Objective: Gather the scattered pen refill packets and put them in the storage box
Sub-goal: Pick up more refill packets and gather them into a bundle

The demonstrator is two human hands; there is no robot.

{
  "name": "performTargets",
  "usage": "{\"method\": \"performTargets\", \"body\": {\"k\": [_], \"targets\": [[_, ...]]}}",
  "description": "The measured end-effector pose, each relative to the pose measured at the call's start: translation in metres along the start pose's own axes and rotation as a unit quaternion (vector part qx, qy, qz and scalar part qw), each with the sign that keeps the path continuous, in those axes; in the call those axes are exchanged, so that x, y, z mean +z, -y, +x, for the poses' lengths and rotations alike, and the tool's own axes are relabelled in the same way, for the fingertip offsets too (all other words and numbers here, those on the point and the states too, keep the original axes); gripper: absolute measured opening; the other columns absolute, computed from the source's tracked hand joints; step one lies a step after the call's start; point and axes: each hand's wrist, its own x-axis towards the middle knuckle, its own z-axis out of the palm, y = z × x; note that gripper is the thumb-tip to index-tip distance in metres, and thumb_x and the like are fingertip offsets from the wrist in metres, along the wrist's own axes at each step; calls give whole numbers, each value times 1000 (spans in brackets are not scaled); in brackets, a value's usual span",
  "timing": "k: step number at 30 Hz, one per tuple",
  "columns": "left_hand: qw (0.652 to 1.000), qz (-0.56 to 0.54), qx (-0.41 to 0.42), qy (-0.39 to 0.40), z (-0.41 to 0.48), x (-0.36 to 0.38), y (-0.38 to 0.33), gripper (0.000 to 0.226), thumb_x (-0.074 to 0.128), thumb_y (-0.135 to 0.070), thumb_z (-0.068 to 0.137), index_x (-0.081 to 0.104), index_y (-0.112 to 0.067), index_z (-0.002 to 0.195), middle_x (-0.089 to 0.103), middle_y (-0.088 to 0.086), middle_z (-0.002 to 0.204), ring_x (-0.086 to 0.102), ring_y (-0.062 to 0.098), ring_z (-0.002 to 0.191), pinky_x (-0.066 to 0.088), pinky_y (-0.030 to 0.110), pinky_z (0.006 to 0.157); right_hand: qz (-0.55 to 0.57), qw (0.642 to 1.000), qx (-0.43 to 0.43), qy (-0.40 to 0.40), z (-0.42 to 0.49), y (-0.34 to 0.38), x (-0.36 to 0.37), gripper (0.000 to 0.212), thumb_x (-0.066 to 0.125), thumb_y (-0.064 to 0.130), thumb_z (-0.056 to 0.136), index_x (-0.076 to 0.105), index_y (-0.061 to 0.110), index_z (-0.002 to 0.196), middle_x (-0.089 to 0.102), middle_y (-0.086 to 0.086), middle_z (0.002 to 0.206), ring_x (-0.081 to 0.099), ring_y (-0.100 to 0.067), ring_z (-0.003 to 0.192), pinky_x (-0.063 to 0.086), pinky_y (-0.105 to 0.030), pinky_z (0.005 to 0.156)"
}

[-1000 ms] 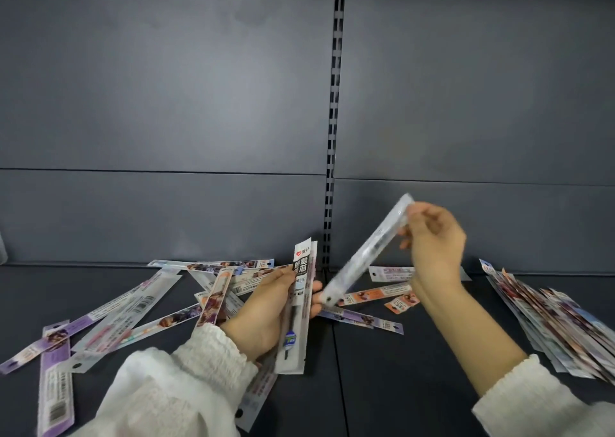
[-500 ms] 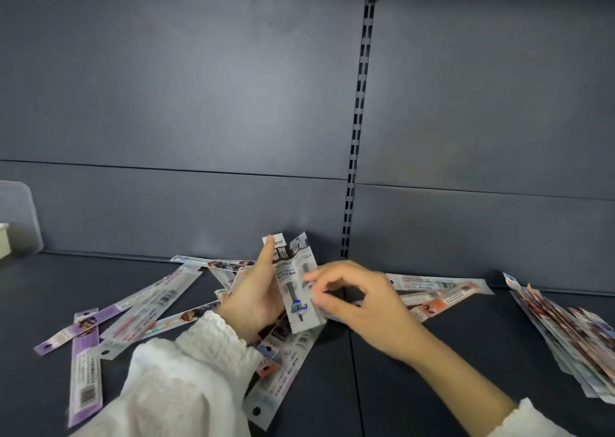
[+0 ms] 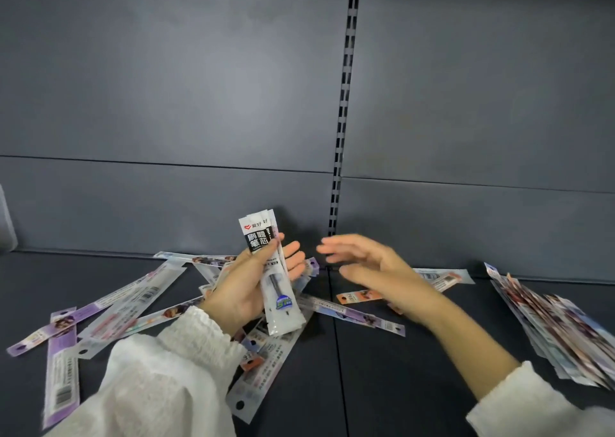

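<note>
My left hand (image 3: 248, 287) holds a small upright bundle of white refill packets with black labels (image 3: 271, 270) above the dark shelf. My right hand (image 3: 372, 270) hovers just to the right of the bundle, fingers spread and empty, slightly blurred. Several purple and white refill packets (image 3: 109, 306) lie scattered on the shelf to the left and under my left wrist. Orange-tagged packets (image 3: 359, 296) and a purple one (image 3: 352, 315) lie below my right hand. No storage box is clearly in view.
A fanned pile of colourful packets (image 3: 559, 323) lies at the right edge. The dark shelf floor (image 3: 399, 370) meets a grey back panel with a slotted upright (image 3: 342, 120). A translucent divider (image 3: 6, 227) shows at the far left edge.
My right hand brought a clear packet to the bundle in my left hand, released it and has drawn back to the right, open. The bundle in my left hand stands more upright.
</note>
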Motion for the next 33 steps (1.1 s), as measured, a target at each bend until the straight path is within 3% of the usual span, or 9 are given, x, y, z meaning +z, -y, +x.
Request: {"method": "performTargets", "body": {"k": [4, 9, 12, 16, 20, 24, 28, 31, 33], "targets": [[998, 55, 19, 21, 5, -4, 2, 15, 55, -24, 94, 62, -15, 103, 57, -3, 63, 48, 9, 44, 48, 23, 46, -162, 979, 97, -70, -10, -49, -74, 50, 56, -3, 85, 58, 39, 112, 60, 10, 127, 52, -11, 126, 41, -37, 107], [997, 67, 21, 41, 6, -3, 9, 22, 54, -25, 95, 59, -12, 112, 53, -1, 64, 42, 9, 44, 43, 22, 43, -318, 916, 241, 40, -24, -90, -98, 69, 64, 35, 86, 31, 32, 147, 31, 5, 153, 28, -15, 141, 23, -33, 117], [996, 76, 24, 41, 4, -1, 12, 24, 54, -23, 95, 59, -10, 114, 54, 0, 64, 43, 9, 43, 44, 21, 43, -358, 905, 227, 16, -17, -96, -91, 70, 59, 50, 87, 28, 34, 148, 34, 6, 151, 28, -16, 142, 20, -40, 118], [996, 80, 22, 41, 2, 1, 14, 25, 54, -23, 95, 58, -10, 115, 54, 0, 62, 44, 10, 43, 44, 23, 43, -428, 889, 160, 28, -13, -87, -81, 47, 57, 51, 88, 48, 46, 134, 47, 12, 129, 35, -13, 127, 26, -44, 108], [995, 94, 23, 35, 1, 1, 17, 26, 54, -23, 94, 57, -9, 116, 53, 1, 64, 45, 11, 43, 45, 23, 43, -429, 897, 107, 22, -15, -84, -72, 31, 60, 45, 89, 60, 50, 120, 46, 15, 127, 31, -8, 124, 21, -42, 107], [994, 97, 25, 34, 1, 1, 18, 27, 54, -23, 94, 56, -8, 117, 53, 2, 64, 46, 11, 42, 45, 23, 43, -429, 901, 68, 2, -11, -78, -67, 18, 66, 42, 84, 68, 42, 102, 52, 21, 115, 37, -4, 117, 19, -34, 97], [993, 111, 30, 39, 1, 3, 17, 33, 56, -32, 90, 57, -9, 114, 53, 1, 63, 45, 11, 41, 45, 24, 43, -460, 878, 77, -109, -8, -71, -68, 6, 67, 42, 83, 67, 37, 85, 65, 19, 91, 54, -4, 97, 26, -41, 98], [993, 109, 25, 47, 0, 6, 18, 50, 57, -47, 80, 57, -10, 113, 53, 1, 63, 43, 11, 42, 43, 24, 42, -327, 913, 74, -234, -6, -60, -63, 10, 72, 37, 81, 65, 38, 73, 69, 18, 80, 62, -4, 86, 35, -34, 92], [991, 113, 10, 72, 0, 7, 20, 55, 54, -52, 79, 56, -12, 116, 52, 1, 65, 42, 11, 46, 42, 25, 43, -113, 955, 59, -269, -3, -47, -54, 7, 72, 25, 83, 70, 30, 78, 71, 11, 81, 65, -11, 81, 48, -23, 78]]}}
